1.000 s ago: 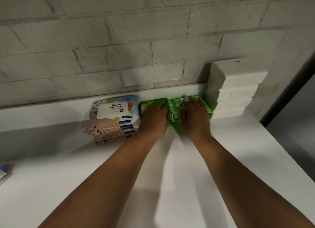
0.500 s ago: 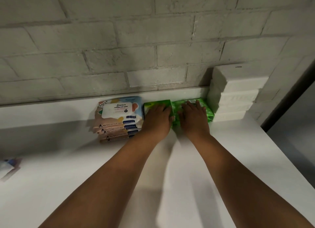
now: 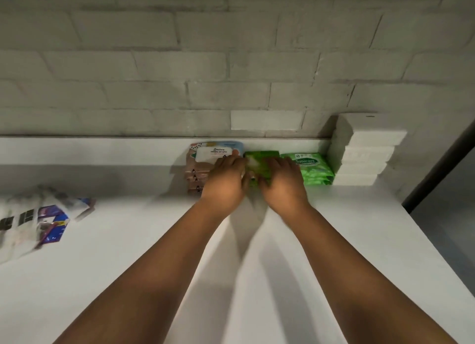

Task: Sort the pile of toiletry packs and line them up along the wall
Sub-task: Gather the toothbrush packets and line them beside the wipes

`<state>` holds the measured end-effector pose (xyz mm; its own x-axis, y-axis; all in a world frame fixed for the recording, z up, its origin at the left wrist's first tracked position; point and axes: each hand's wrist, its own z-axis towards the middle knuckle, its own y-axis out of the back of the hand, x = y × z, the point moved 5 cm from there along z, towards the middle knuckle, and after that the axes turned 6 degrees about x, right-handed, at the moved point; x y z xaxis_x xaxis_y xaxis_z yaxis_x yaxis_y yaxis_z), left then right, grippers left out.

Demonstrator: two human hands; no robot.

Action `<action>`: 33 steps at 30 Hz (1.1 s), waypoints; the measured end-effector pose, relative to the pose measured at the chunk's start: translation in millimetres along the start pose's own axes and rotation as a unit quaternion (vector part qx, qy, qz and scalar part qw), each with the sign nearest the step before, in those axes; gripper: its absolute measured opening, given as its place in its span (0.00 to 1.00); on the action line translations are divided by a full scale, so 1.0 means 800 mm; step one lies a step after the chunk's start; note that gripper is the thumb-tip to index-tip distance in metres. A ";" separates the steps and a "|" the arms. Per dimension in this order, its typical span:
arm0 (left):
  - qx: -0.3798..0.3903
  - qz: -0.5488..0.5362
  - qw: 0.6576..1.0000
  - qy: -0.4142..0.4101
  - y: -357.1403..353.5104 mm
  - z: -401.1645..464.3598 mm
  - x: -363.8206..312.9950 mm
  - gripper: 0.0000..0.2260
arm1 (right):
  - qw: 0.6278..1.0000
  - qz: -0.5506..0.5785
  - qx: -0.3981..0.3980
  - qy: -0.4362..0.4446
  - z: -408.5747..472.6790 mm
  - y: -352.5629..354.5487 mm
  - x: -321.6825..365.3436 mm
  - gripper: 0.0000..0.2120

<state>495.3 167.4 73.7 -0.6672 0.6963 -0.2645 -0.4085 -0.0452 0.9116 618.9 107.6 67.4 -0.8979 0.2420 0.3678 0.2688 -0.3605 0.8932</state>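
White-painted brick wall (image 3: 180,91) backs the white tabletop (image 3: 359,240), along which I see, from my left, a stack of pastel wet-wipe packs (image 3: 205,161), a stack of plain green packs (image 3: 261,163), a stack of green Sanicare-labelled packs (image 3: 312,167) and a stack of white blocks (image 3: 365,148), each just beside the next. My left hand (image 3: 226,179) and right hand (image 3: 282,183) clasp the plain green stack from either side, fingers curled onto it, though blur hides the fingertips. Loose white, blue and purple packs (image 3: 41,215) lie blurred, well apart at far left.
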 end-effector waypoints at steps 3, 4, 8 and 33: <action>-0.034 0.005 0.999 0.028 0.028 -0.038 0.028 0.15 | 0.999 0.017 0.010 0.034 -0.021 -0.005 0.048 0.24; -0.040 -0.004 0.998 0.041 0.036 -0.050 0.036 0.15 | 0.999 0.022 0.022 0.043 -0.026 -0.009 0.062 0.25; -0.039 -0.018 0.994 0.102 0.061 -0.097 0.087 0.23 | 0.993 0.041 0.053 0.092 -0.046 -0.029 0.128 0.21; -0.010 -0.024 0.951 0.307 0.165 -0.353 0.461 0.17 | 0.952 0.090 0.212 0.201 -0.114 -0.244 0.469 0.21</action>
<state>19.6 215.9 7.9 -0.8828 0.1479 -0.4459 -0.4560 -0.0410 0.8890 197.6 186.5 7.9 -0.8615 -0.1844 0.4732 0.4719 0.0537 0.8800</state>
